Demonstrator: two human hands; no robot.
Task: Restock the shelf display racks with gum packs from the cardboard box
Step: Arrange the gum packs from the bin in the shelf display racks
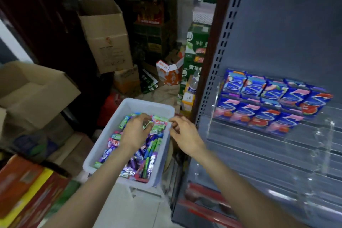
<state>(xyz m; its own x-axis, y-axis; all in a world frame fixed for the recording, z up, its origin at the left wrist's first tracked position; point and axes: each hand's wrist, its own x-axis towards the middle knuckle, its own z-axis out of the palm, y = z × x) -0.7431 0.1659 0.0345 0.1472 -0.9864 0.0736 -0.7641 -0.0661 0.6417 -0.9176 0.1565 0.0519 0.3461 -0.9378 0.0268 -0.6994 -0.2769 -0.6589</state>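
A white plastic bin point(103, 146) in the centre holds several loose gum packs point(148, 155) in green, purple and pink wrappers. My left hand point(136, 131) is down inside the bin, its fingers curled around a green gum pack point(148, 125) near the far end. My right hand point(182, 133) hovers over the bin's right rim, fingers bent and holding nothing. On the grey shelf panel at right, a clear display rack point(214, 109) carries two rows of blue and pink gum packs point(268, 102).
Open cardboard boxes point(105, 33) stand at the back and another cardboard box point(33, 89) at left. Drink cartons point(194, 57) are stacked beside the shelf upright. Red and yellow cartons point(24, 185) lie at lower left. Empty clear rack tiers point(314, 153) sit below the filled rows.
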